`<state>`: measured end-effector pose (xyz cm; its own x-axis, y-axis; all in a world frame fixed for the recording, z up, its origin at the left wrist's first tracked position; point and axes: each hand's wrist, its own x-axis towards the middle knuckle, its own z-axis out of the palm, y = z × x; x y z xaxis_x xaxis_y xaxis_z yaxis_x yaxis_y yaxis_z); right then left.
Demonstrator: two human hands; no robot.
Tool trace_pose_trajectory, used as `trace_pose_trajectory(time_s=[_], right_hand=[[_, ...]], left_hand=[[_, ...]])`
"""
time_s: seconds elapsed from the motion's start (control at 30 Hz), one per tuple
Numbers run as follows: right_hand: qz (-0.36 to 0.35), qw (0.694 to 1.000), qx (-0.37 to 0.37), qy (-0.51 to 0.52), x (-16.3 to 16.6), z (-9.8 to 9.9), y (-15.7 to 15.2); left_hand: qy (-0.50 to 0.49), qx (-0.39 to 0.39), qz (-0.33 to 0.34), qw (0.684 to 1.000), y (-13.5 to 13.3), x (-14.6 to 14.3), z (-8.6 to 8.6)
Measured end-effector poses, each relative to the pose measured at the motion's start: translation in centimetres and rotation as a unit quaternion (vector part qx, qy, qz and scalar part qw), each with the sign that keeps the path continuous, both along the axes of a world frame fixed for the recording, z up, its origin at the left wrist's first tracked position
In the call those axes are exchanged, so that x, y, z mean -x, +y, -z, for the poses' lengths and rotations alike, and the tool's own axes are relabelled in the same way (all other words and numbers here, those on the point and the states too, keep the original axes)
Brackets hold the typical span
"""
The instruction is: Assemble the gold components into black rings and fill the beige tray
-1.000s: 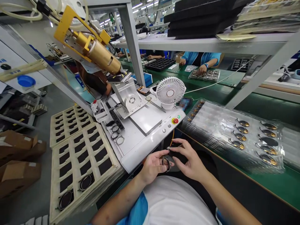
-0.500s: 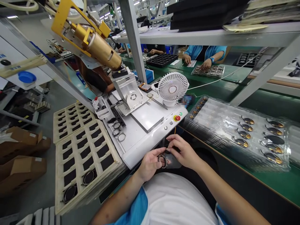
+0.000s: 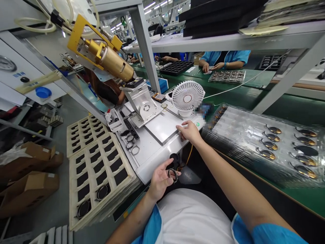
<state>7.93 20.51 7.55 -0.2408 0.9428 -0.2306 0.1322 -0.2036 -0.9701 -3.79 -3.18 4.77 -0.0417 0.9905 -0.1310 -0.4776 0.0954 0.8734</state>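
Observation:
My left hand [image 3: 160, 180] is raised over my lap, gripping a dark round metal ring [image 3: 172, 176] between thumb and fingers. Its index finger sticks out past the ring. At the front edge of the white machine [image 3: 152, 157], my right hand [image 3: 190, 132] reaches over the button panel, its index finger stretched out and the other fingers partly hidden below. I see nothing held in it. The hand covers the red knob and buttons; a green-lit button [image 3: 197, 124] shows beside it. Three similar loose rings [image 3: 135, 150] lie on the machine's left side.
A white fan [image 3: 188, 98] stands behind my right hand. On the left, a cream tray [image 3: 101, 169] has black-lined slots and two round parts. Stacked clear trays [image 3: 241, 135] with round dark parts lie right. A gold cylinder [image 3: 116, 62] hangs over a metal fixture [image 3: 146, 105]. Co-workers sit opposite.
My right hand has left the left hand and moved up and forward to the machine's button panel. The left hand still holds the ring. The view has shifted slightly.

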Motion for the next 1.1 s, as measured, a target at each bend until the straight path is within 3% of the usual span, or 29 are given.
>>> trace_pose_trajectory(time_s=[0.13,0.27,0.37,0.43,0.73,0.97,1.1], right_hand=[[-0.028,0.999,-0.012,0.035,-2.6,1.5,-5.3],[-0.118,0.982,0.026,0.147,-4.4,3.0,-11.2],[-0.076,0.977,0.053,0.189,-5.2,3.3,-12.8],[-0.051,0.973,0.08,0.211,-5.7,3.2,-12.7],[-0.051,0.962,0.111,0.245,-7.2,2.1,-12.0],[-0.112,0.968,0.085,0.209,-8.0,1.1,-11.5],[-0.125,0.972,0.075,0.185,-8.1,1.1,-11.6]], left_hand=[[0.164,-0.044,-0.019,0.985,-0.7,0.2,0.9],[0.377,-0.134,0.02,0.916,-0.2,-0.9,1.5],[0.481,-0.177,0.091,0.854,0.7,-1.8,1.3],[0.496,-0.182,0.121,0.84,1.3,-2.1,1.0],[0.447,-0.239,0.149,0.849,1.7,-1.9,-0.2],[0.255,-0.158,0.089,0.95,1.0,-1.6,-0.1],[0.17,-0.129,0.113,0.97,1.2,-1.6,0.1]])
